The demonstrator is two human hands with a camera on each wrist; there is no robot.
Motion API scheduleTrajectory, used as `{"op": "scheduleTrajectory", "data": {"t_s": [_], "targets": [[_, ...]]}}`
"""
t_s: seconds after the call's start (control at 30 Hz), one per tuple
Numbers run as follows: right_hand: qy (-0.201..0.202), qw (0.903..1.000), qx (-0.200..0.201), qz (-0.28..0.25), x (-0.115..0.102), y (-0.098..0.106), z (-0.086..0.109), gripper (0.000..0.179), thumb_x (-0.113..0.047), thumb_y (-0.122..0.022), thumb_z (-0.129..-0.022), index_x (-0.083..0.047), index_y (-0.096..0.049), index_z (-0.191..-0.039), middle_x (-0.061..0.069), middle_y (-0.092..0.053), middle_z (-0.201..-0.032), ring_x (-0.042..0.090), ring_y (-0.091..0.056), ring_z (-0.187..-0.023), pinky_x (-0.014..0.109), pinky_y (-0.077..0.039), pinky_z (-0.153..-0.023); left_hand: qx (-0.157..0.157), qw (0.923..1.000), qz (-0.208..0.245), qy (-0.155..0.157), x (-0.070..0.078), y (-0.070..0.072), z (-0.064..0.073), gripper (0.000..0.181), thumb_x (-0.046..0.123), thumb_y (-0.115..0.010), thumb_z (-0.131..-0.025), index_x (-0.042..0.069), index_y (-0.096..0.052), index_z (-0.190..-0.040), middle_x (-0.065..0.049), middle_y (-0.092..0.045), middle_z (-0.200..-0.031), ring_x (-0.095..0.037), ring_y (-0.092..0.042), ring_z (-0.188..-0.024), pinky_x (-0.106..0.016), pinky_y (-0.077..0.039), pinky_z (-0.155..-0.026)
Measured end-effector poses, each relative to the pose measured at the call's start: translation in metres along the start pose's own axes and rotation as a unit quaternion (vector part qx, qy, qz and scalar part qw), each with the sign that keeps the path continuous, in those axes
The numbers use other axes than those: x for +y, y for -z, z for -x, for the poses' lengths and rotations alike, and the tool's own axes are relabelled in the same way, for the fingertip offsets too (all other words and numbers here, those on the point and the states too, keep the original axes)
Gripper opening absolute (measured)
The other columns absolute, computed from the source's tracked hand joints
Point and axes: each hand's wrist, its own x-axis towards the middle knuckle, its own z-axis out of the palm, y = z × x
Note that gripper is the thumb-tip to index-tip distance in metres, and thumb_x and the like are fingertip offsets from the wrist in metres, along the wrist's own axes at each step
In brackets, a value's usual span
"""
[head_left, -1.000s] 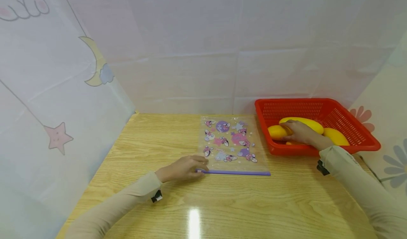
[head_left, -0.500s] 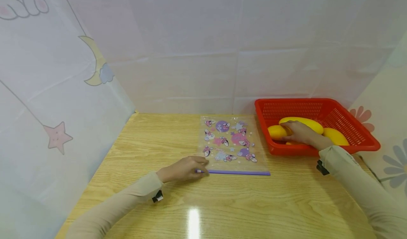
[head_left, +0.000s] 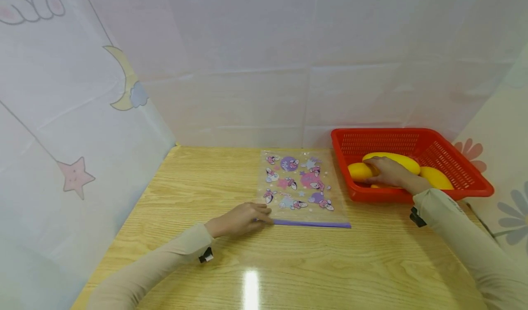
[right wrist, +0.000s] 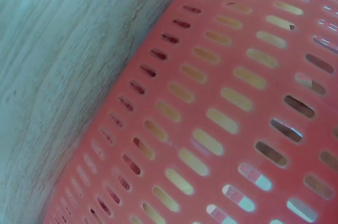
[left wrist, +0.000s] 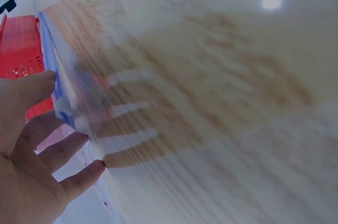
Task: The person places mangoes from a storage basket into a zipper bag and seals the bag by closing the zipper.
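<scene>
A clear zip bag [head_left: 305, 181] printed with pink and purple cartoons lies flat, its purple zip strip [head_left: 313, 223] facing me. My left hand [head_left: 241, 219] pinches the left end of that strip; in the left wrist view the thumb [left wrist: 39, 86] is on one side and fingers curl on the other. To the right, my right hand [head_left: 389, 171] reaches into a red basket [head_left: 412, 193] and grips a smooth yellow mango-like fruit [head_left: 359, 171] at its left end. The right wrist view shows only the basket's slotted wall [right wrist: 211, 97], with yellow behind the slots; the hand is hidden there.
Several yellow fruits share the basket, one long fruit [head_left: 400, 161] behind my right hand and another fruit [head_left: 436, 178] to its right. The wooden table [head_left: 305, 264] meets a pale sheeted wall [head_left: 239, 99] behind the bag and basket.
My left hand has shifted slightly right along the zip strip, and its fingers now cover the white piece at the strip's left end. The right hand stays in place on the fruit.
</scene>
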Motion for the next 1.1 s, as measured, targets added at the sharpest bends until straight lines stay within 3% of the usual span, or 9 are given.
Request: {"op": "scheduleTrajectory", "data": {"t_s": [0.2, 0.33, 0.47, 0.73, 1.0, 1.1], "targets": [[-0.002, 1.0000, -0.003, 0.000, 0.001, 0.000, 0.000, 0.062, -0.025, -0.076, -0.089, 0.016, -0.053, -0.129, 0.037, -0.055, -0.127, 0.052, -0.051, -0.118, 0.063, -0.040, -0.101, 0.009, 0.9996, 0.021, 0.015, -0.001, 0.001, -0.002, 0.026, 0.005, -0.054, -0.102, 0.005, -0.069, -0.123, -0.019, -0.062, -0.130, -0.037, -0.056, -0.124, -0.047, -0.043, -0.106], [-0.007, 1.0000, -0.002, -0.004, 0.000, 0.000, 0.001, 0.063, -0.027, -0.076, -0.089, 0.015, -0.053, -0.130, 0.036, -0.054, -0.129, 0.052, -0.050, -0.120, 0.063, -0.039, -0.102, 0.016, 0.9995, 0.015, 0.024, -0.003, -0.002, -0.005, 0.023, 0.007, -0.055, -0.102, 0.009, -0.071, -0.118, -0.007, -0.070, -0.119, -0.021, -0.065, -0.112, -0.032, -0.050, -0.100], [-0.013, 0.9999, -0.004, -0.006, 0.001, 0.000, 0.001, 0.064, -0.028, -0.076, -0.089, 0.014, -0.053, -0.131, 0.036, -0.053, -0.131, 0.051, -0.049, -0.121, 0.063, -0.038, -0.103, 0.024, 0.9991, 0.006, 0.035, -0.005, -0.005, -0.008, 0.018, 0.010, -0.058, -0.101, 0.013, -0.073, -0.111, 0.001, -0.072, -0.104, -0.009, -0.068, -0.092, -0.021, -0.054, -0.086], [-0.005, 0.9999, 0.007, -0.014, 0.000, 0.002, 0.003, 0.061, -0.027, -0.077, -0.088, 0.014, -0.054, -0.128, 0.035, -0.054, -0.128, 0.051, -0.051, -0.119, 0.063, -0.041, -0.100, 0.028, 0.9977, -0.021, 0.059, -0.001, -0.005, -0.011, 0.016, 0.016, -0.066, -0.097, 0.014, -0.077, -0.108, -0.005, -0.070, -0.116, -0.029, -0.064, -0.113, -0.039, -0.052, -0.097], [-0.012, 0.9995, 0.006, -0.028, 0.002, 0.004, 0.005, 0.062, -0.031, -0.076, -0.089, 0.011, -0.055, -0.129, 0.034, -0.053, -0.130, 0.051, -0.050, -0.119, 0.064, -0.041, -0.099, 0.035, 0.9968, -0.050, 0.052, 0.001, -0.006, -0.014, 0.012, 0.015, -0.070, -0.094, 0.014, -0.079, -0.102, -0.003, -0.075, -0.101, -0.013, -0.070, -0.085, -0.025, -0.057, -0.082], [-0.014, 0.9992, 0.010, -0.035, 0.000, 0.005, 0.006, 0.060, -0.029, -0.077, -0.089, 0.010, -0.055, -0.129, 0.034, -0.052, -0.130, 0.050, -0.051, -0.117, 0.064, -0.043, -0.097, 0.041, 0.9970, -0.048, 0.044, 0.001, -0.006, -0.015, 0.011, 0.012, -0.071, -0.093, 0.013, -0.079, -0.100, 0.000, -0.073, -0.089, -0.003, -0.059, -0.064, -0.015, -0.052, -0.066]]}}
